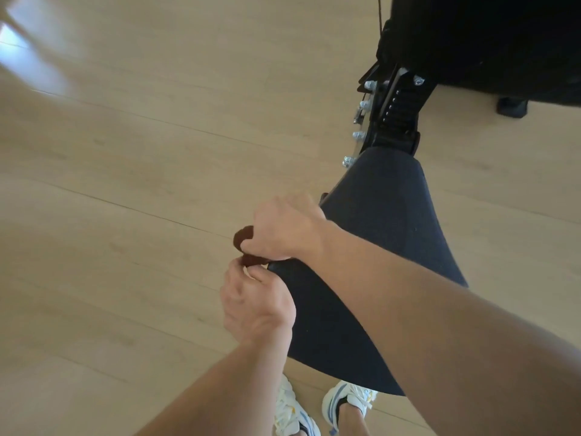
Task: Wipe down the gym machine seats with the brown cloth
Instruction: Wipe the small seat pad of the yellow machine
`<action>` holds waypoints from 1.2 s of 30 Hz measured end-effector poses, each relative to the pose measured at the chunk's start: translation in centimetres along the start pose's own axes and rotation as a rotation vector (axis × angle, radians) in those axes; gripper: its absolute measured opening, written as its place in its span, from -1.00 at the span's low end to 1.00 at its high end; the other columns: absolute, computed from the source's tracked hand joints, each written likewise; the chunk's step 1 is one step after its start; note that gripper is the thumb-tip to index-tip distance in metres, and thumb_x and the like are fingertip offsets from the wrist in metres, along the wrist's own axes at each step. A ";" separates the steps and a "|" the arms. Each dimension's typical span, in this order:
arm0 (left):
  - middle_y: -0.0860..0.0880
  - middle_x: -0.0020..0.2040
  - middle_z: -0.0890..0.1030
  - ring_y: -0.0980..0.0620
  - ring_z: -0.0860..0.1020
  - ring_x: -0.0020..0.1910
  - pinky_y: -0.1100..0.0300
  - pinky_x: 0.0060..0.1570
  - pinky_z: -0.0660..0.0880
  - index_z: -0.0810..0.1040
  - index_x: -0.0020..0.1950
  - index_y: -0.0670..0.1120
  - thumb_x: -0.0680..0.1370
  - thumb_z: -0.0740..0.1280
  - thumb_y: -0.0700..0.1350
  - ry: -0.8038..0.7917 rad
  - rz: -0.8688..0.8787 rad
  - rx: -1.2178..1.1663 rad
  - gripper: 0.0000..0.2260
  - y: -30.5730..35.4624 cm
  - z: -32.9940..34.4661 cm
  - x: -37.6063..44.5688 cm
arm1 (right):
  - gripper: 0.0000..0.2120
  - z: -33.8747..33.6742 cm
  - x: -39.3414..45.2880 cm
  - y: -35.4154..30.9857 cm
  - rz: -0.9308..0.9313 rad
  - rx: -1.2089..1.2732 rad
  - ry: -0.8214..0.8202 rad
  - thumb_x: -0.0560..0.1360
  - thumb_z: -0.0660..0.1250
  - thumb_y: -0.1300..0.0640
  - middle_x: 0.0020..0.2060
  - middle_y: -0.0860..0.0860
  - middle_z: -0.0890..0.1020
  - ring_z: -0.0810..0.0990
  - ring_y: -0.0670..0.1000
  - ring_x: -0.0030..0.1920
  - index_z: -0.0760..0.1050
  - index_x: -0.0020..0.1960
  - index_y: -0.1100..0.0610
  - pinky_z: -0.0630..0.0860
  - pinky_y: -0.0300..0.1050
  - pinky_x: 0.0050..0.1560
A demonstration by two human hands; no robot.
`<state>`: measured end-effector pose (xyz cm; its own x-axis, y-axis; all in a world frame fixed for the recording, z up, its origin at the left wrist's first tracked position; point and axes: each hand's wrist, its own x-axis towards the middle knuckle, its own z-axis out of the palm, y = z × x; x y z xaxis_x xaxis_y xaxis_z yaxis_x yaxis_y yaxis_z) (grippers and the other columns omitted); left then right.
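Observation:
A dark padded gym machine seat (383,234) runs from lower centre up toward the machine frame. At its left edge a small bunched brown cloth (243,236) shows between my hands. My right hand (284,229) is closed over the cloth from above, its forearm crossing the seat. My left hand (256,298) sits just below, its fingertips pinching the cloth's lower end beside the seat's front-left corner. Most of the cloth is hidden by my fingers.
The black seat bracket with silver bolts (390,118) joins the seat to a large black pad (490,36) at top right. A black machine foot (512,107) stands on the pale wooden floor (125,152). My white sneakers (317,407) are beneath the seat.

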<state>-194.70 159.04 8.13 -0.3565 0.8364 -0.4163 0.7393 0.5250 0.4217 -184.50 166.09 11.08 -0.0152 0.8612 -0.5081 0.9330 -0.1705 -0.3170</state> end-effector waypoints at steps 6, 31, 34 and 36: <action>-0.07 0.36 0.55 -0.20 0.49 0.33 -0.16 0.34 0.35 0.42 0.41 0.11 0.59 0.00 0.04 -0.027 -0.027 0.072 -0.57 -0.2 -0.2 0.1 | -0.63 1.1 -4.8 5.1 0.200 0.380 0.480 0.47 0.43 -0.25 0.11 -0.14 0.64 0.53 -0.03 0.13 0.61 0.20 -0.12 0.44 -0.06 0.17; -0.02 0.28 0.57 -0.19 0.51 0.22 -0.09 0.26 0.40 0.56 0.20 0.05 0.57 -0.03 0.04 -0.067 -0.072 0.102 -0.59 0.6 -0.5 0.2 | -0.85 0.6 -15.4 0.4 0.277 1.172 0.845 0.59 0.40 0.10 -0.27 -0.15 0.67 0.64 -0.19 -0.20 0.44 -0.05 -0.06 0.50 -0.35 -0.12; -0.03 0.27 0.57 -0.20 0.52 0.22 -0.12 0.27 0.41 0.57 0.19 0.04 0.57 -0.01 0.04 -0.066 -0.076 0.102 -0.60 0.6 -0.5 0.2 | -0.91 -2.3 -16.2 3.0 0.324 1.320 1.017 0.54 0.42 0.05 -0.20 0.02 0.72 0.70 0.05 -0.16 0.51 -0.06 -0.09 0.65 0.21 -0.08; -0.04 0.28 0.57 -0.20 0.51 0.22 -0.13 0.27 0.41 0.57 0.21 0.04 0.58 0.00 0.03 -0.070 -0.072 0.097 -0.60 0.6 -0.6 0.1 | -0.91 -4.0 -16.1 6.5 0.428 1.234 1.113 0.52 0.44 0.03 -0.21 -0.02 0.71 0.67 0.00 -0.18 0.53 -0.08 -0.12 0.66 0.25 -0.08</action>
<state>-194.60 159.57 8.81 -0.3725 0.7822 -0.4994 0.7662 0.5628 0.3101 -176.75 152.98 20.40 0.8784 0.4612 -0.1253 -0.0124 -0.2401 -0.9707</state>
